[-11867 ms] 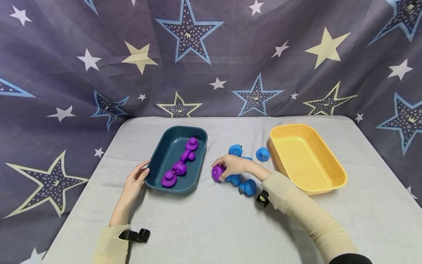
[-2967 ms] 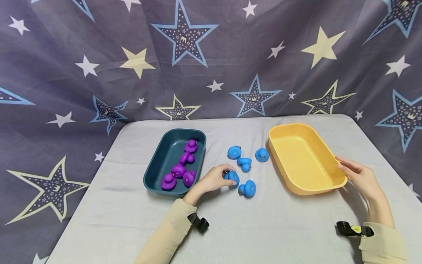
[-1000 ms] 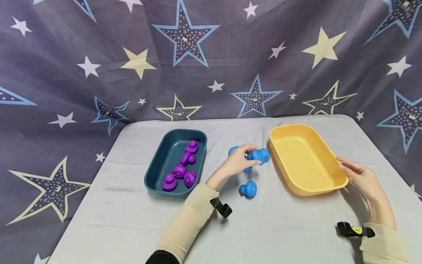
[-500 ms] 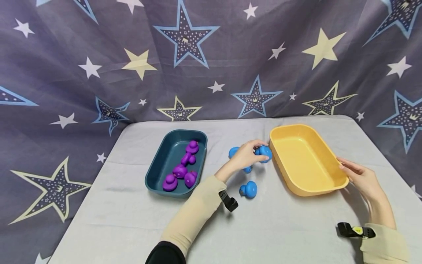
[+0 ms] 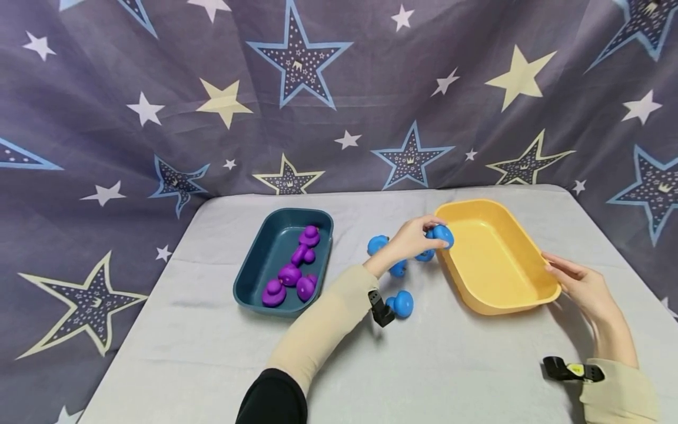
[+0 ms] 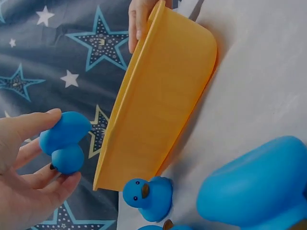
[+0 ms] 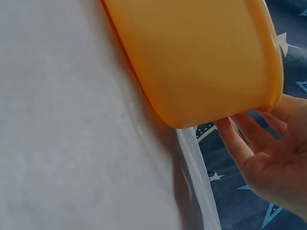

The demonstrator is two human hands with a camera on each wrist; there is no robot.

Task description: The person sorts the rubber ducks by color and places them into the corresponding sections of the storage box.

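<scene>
My left hand [image 5: 409, 240] pinches a blue rubber duck [image 5: 441, 236] between thumb and fingers, at the near-left rim of the yellow bin [image 5: 492, 259]. In the left wrist view the held duck [image 6: 67, 143] is upside down, its head low beside the fingertips. My right hand [image 5: 585, 288] touches the bin's right rim with fairly straight fingers; the right wrist view shows its fingers [image 7: 247, 132] against the bin's outer corner. Several blue ducks lie on the table, among them one duck [image 5: 404, 304] near the left wrist, one [image 5: 378, 244] behind the forearm and one [image 6: 153, 196] beside the bin.
A dark teal bin [image 5: 254, 253] stands to the left, with several purple rubber ducks [image 5: 289, 274] in it. A white cloth [image 5: 424, 371] covers the table, and a star-patterned curtain [image 5: 339, 70] hangs behind it.
My left hand has lifted the blue duck from the group and carried it right to the yellow bin's rim. Much earlier, my right hand held a purple duck, which now seems among those in the teal bin.
</scene>
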